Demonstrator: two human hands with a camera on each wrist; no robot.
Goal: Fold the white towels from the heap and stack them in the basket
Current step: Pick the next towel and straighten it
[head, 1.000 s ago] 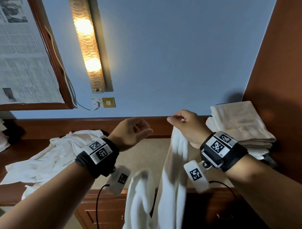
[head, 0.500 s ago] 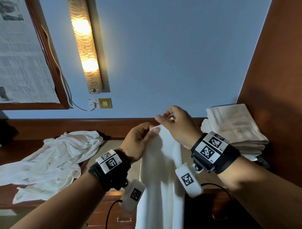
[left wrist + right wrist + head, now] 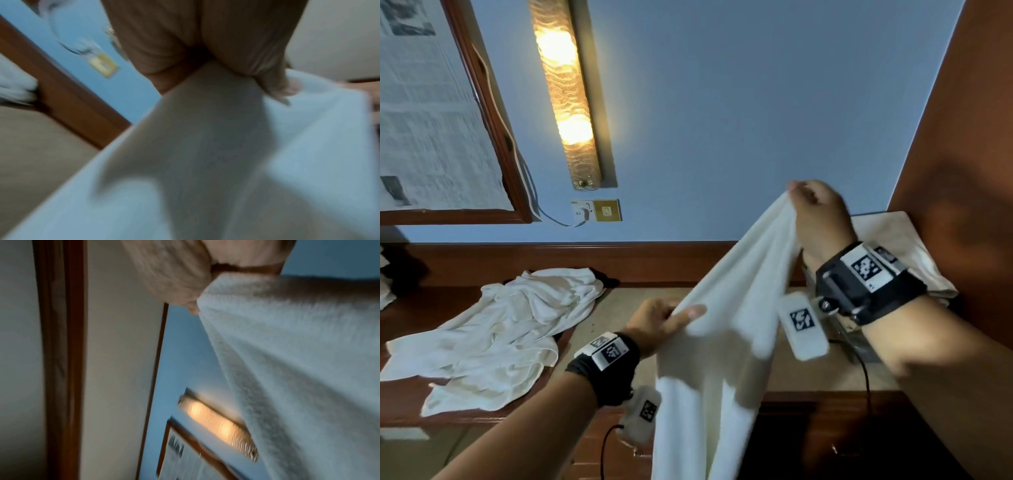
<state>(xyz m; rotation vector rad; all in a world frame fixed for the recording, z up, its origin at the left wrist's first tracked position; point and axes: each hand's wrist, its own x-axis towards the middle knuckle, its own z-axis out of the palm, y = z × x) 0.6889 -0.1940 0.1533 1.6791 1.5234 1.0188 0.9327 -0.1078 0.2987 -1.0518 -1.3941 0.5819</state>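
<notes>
Both hands grip one white towel [image 3: 726, 342], held up in the air in front of the desk [image 3: 784, 377]. Right hand [image 3: 816, 219] is raised high, fingers curled and pinching the towel's top corner; right wrist view shows the same pinch, cloth [image 3: 287, 353] fanning away from the fingertips. Left hand [image 3: 659, 320] sits lower and nearer the body, thumb on top, fingers bunched round the towel's edge; left wrist view is blurred but shows fingers [image 3: 205, 40] clamped on a gathered ridge of cloth [image 3: 205, 146]. Towel runs taut on a slant between the two grips, the rest hanging down past the desk front and out of the head view at the bottom. Heap of white towels [image 3: 500, 329] lies crumpled on the desk to the left, well apart from the held one. Stack of folded towels [image 3: 907, 246] sits at the right end against the wooden side panel [image 3: 962, 171], partly hidden behind the right wrist; basket under it can't be made out. Behind: blue wall [image 3: 722, 120], lit wall lamp [image 3: 566, 92], brass switch plate [image 3: 606, 210] with a socket beside it, framed newsprint picture [image 3: 431, 113] at upper left. Black wristbands with coded tags on both wrists.
</notes>
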